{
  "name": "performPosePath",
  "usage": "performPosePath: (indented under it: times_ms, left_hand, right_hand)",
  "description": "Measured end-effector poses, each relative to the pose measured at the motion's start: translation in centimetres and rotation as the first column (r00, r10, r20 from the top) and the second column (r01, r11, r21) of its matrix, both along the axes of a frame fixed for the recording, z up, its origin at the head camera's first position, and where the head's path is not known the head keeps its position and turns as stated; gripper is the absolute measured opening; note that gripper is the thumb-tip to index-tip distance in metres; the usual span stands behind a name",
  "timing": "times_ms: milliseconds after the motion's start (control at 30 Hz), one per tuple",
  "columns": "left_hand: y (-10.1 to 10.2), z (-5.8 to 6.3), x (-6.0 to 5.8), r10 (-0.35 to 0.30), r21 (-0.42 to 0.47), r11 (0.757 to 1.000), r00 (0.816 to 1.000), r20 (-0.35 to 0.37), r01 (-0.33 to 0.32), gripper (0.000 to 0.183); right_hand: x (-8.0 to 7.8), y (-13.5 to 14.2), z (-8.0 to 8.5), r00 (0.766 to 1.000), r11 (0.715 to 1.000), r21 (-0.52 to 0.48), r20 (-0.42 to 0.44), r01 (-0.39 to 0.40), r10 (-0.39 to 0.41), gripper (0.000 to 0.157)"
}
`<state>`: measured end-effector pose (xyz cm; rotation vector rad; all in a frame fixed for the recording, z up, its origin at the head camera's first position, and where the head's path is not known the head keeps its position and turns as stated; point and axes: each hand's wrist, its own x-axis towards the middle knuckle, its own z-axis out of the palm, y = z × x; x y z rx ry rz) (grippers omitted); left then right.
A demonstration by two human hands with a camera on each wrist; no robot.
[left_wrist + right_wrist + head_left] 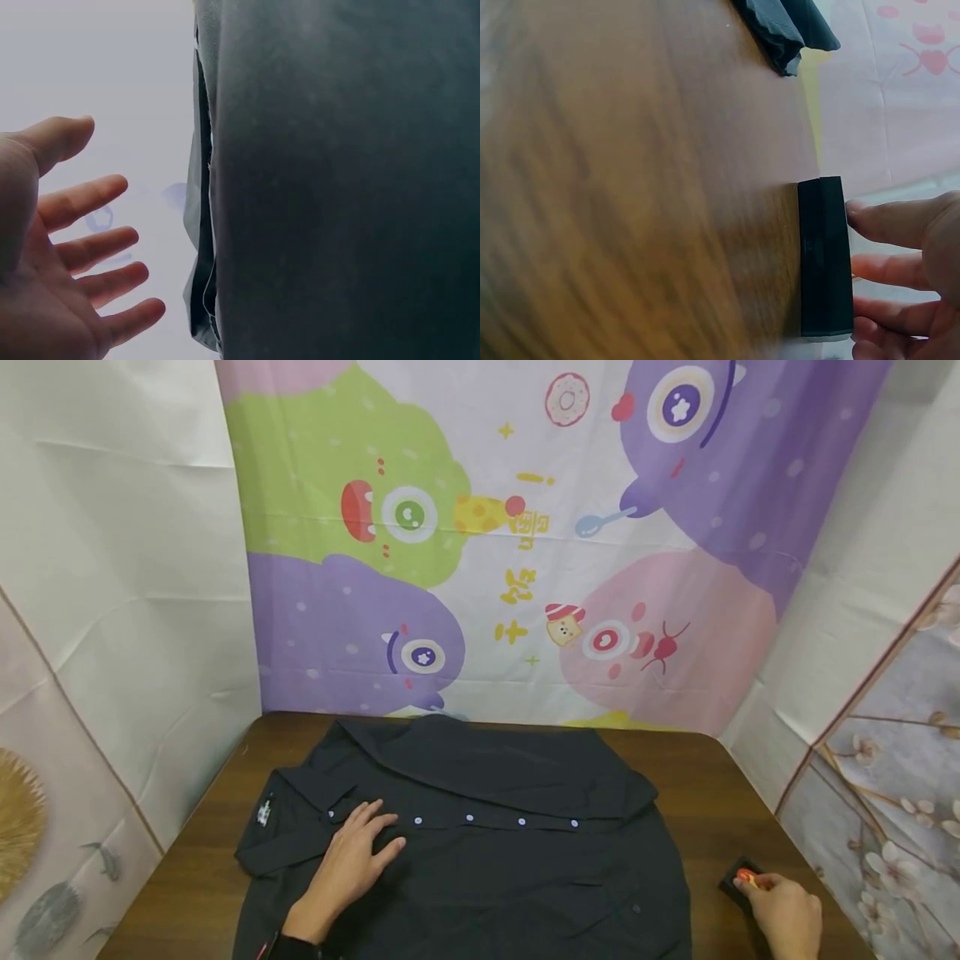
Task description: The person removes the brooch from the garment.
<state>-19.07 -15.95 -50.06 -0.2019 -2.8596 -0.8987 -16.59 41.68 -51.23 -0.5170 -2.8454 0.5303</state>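
Observation:
A black shirt (480, 860) with a row of white buttons lies spread on the table, its collar side folded over. My left hand (351, 860) is over the left part of its button row, fingers spread. In the left wrist view that hand (67, 247) appears apart from the dark cloth (345, 180). At the right, my right hand (787, 910) pinches a small orange-red thing (747, 877) at a black box (738, 887). The right wrist view shows the box (825, 259) side-on, fingertips at its top; the thing's kind is mostly hidden.
The brown wooden table (712, 793) ends at a back edge against a cartoon-printed cloth (510, 677). White sheeting (150, 568) hangs on the left, and a floral panel (892, 793) stands close to the right edge.

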Motion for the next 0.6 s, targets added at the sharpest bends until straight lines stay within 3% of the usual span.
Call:
performPosePath:
  times_ms: [200,600]
  left_hand:
    - [0.04,0.30,-0.09,-0.008,0.005,1.000,1.000,-0.019,0.009,0.037]
    - [0.08,0.17,-0.30,-0.014,0.008,1.000,1.000,0.026,0.014,0.039]
  right_hand:
    - [0.22,0.07,0.02,1.000,1.000,-0.002,-0.006,0.001,-0.001,0.038]
    - [0.01,0.27,0.61,1.000,0.999,-0.034,0.010,0.002,-0.002,0.035]
